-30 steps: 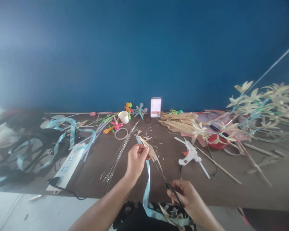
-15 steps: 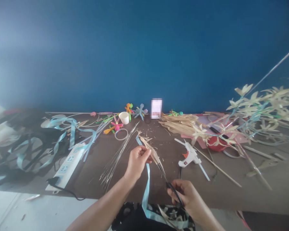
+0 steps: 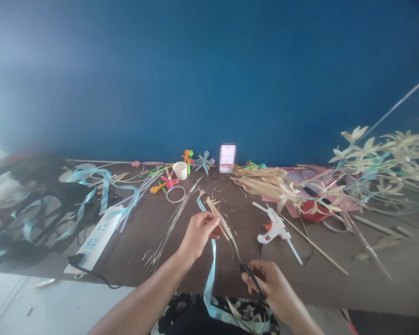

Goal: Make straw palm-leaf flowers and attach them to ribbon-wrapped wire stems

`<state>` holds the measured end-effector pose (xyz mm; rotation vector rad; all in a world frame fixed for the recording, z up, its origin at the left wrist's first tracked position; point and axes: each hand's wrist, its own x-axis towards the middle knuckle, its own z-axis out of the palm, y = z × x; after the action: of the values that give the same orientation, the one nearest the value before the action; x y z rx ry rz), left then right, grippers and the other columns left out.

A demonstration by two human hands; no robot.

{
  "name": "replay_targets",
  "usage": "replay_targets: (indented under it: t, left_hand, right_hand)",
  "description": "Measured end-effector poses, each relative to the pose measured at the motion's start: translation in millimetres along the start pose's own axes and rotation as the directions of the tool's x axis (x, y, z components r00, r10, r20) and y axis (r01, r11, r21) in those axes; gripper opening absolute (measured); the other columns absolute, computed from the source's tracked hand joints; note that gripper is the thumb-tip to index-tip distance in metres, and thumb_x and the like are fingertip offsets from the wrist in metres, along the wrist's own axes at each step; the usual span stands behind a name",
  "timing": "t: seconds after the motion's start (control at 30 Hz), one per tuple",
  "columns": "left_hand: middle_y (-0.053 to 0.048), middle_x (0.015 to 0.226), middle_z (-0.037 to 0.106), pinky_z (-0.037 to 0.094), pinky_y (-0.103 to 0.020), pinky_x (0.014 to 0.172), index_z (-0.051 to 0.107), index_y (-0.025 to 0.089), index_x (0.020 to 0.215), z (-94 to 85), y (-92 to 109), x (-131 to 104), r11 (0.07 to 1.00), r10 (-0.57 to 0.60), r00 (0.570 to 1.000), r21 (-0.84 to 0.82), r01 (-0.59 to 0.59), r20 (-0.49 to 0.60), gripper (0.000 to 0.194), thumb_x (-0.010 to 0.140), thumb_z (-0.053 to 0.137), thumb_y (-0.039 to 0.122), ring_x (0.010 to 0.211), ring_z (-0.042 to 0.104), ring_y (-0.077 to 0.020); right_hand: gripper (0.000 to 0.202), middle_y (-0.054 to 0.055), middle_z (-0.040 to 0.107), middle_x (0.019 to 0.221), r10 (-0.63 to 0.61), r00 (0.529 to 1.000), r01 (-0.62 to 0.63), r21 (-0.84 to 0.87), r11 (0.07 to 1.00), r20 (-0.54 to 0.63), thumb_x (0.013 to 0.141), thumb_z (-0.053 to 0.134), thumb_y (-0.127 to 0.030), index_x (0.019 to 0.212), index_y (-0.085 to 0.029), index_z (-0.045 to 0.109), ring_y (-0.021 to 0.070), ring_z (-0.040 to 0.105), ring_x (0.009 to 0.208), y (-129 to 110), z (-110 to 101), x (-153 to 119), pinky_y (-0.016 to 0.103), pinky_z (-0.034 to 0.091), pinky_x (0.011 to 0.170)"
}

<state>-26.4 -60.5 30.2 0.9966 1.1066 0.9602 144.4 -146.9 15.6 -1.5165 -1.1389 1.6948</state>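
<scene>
Husk strip [image 3: 226, 230] swung right, long axis slanting forward-left, hands [image 3: 202, 230] [image 3: 267, 281] closed (left: strip, right: scissors [image 3: 253, 278])

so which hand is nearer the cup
Left. The left hand, with a husk in its grip, is on the near side of the cup, slightly right; the right hand, holding scissors, is farther right and closer to the person.
</scene>
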Motion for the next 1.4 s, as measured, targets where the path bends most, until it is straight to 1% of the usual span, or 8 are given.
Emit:
replay_targets:
  t: [0.17, 0.33, 0.53, 0.67, 0.9, 1.0, 1.13, 1.4]
  left_hand:
    - [-0.003, 0.063, 0.064, 0.043, -0.022, 0.049, 0.053, 0.015, 0.069, -2.6, 2.5, 1.7, 0.999, -0.030, 0.999, -0.017, 0.031, 0.045, 0.020, 0.068, 0.055, 0.035, 0.059, 0.062, -0.0167]
    - [-0.003, 0.064, 0.064, 0.042, -0.022, 0.048, 0.053, 0.016, 0.067, -2.3, 5.7, 1.5, 0.999, -0.033, 0.999, -0.010, 0.034, 0.041, 0.019, 0.068, 0.055, 0.035, 0.058, 0.062, -0.0163]
    - [-0.003, 0.062, 0.064, 0.043, -0.022, 0.048, 0.055, 0.016, 0.067, -1.5, 7.8, 0.5, 0.999, -0.041, 0.999, 0.021, 0.040, 0.033, 0.021, 0.066, 0.056, 0.036, 0.057, 0.061, -0.0163]
    - [-0.003, 0.062, 0.063, 0.042, -0.021, 0.047, 0.055, 0.015, 0.067, -1.3, 9.0, 0.9, 0.998, -0.055, 0.996, -0.014, 0.056, 0.067, 0.021, 0.066, 0.056, 0.036, 0.056, 0.061, -0.0154]
    - [-0.005, 0.064, 0.063, 0.041, -0.019, 0.046, 0.054, 0.014, 0.069, 0.4, 11.1, -0.6, 0.995, -0.071, 0.992, -0.060, 0.078, 0.100, 0.024, 0.069, 0.054, 0.038, 0.058, 0.061, -0.0144]
    - [-0.005, 0.065, 0.063, 0.041, -0.020, 0.047, 0.055, 0.014, 0.074, 2.5, 9.1, -3.2, 0.998, -0.060, 0.994, -0.023, 0.062, 0.090, 0.027, 0.067, 0.056, 0.040, 0.059, 0.061, -0.0152]
    - [-0.004, 0.060, 0.061, 0.042, -0.021, 0.047, 0.054, 0.014, 0.070, 5.1, 3.9, -5.3, 0.997, -0.046, 0.995, 0.061, 0.040, 0.093, 0.025, 0.065, 0.058, 0.038, 0.055, 0.059, -0.0137]
    - [-0.004, 0.061, 0.062, 0.043, -0.022, 0.048, 0.054, 0.014, 0.068, 3.1, 3.8, -3.7, 0.997, -0.050, 0.991, 0.063, 0.042, 0.128, 0.021, 0.068, 0.055, 0.035, 0.053, 0.059, -0.0140]
  right_hand:
    - [0.040, -0.004, 0.045, 0.040, -0.011, 1.000, 0.011, -0.042, 0.999, 0.012, 0.056, 0.060, -0.052, 0.051, -0.015, 0.046, 0.0055, 0.037, 0.039, -1.5, -2.5, 0.8, 0.018, 0.026, 0.040]
    - [0.040, -0.004, 0.045, 0.040, -0.004, 1.000, 0.005, -0.039, 0.999, 0.010, 0.056, 0.060, -0.052, 0.051, -0.015, 0.045, 0.0053, 0.036, 0.039, 0.2, -3.1, 1.9, 0.018, 0.026, 0.040]
    - [0.037, -0.004, 0.046, 0.042, -0.003, 0.999, 0.004, -0.019, 1.000, 0.045, 0.060, 0.060, -0.047, 0.054, -0.014, 0.046, 0.0052, 0.035, 0.040, 0.1, -5.4, 2.0, 0.018, 0.025, 0.041]
    - [0.035, -0.004, 0.046, 0.042, -0.034, 0.999, 0.035, -0.022, 0.999, 0.038, 0.061, 0.061, -0.045, 0.053, -0.014, 0.046, 0.0051, 0.036, 0.040, 2.3, -5.6, 3.8, 0.017, 0.025, 0.041]
    - [0.038, -0.003, 0.047, 0.041, -0.041, 0.999, 0.041, -0.051, 0.998, -0.006, 0.058, 0.060, -0.050, 0.051, -0.015, 0.047, 0.0066, 0.038, 0.040, 2.3, -4.1, 6.1, 0.018, 0.026, 0.041]
    - [0.039, -0.003, 0.046, 0.040, -0.051, 0.998, 0.049, -0.064, 0.997, -0.034, 0.056, 0.061, -0.050, 0.050, -0.015, 0.048, 0.0069, 0.039, 0.040, 1.0, -3.5, 7.3, 0.019, 0.027, 0.041]
    - [0.040, -0.003, 0.046, 0.040, -0.060, 0.997, 0.057, -0.059, 0.997, -0.046, 0.055, 0.062, -0.051, 0.051, -0.015, 0.048, 0.0066, 0.038, 0.039, 1.8, -3.4, 9.2, 0.018, 0.026, 0.040]
    - [0.040, -0.003, 0.047, 0.041, -0.057, 0.998, 0.054, -0.062, 0.997, -0.039, 0.058, 0.060, -0.052, 0.051, -0.015, 0.048, 0.0071, 0.039, 0.040, 1.5, -4.5, 8.8, 0.019, 0.027, 0.041]
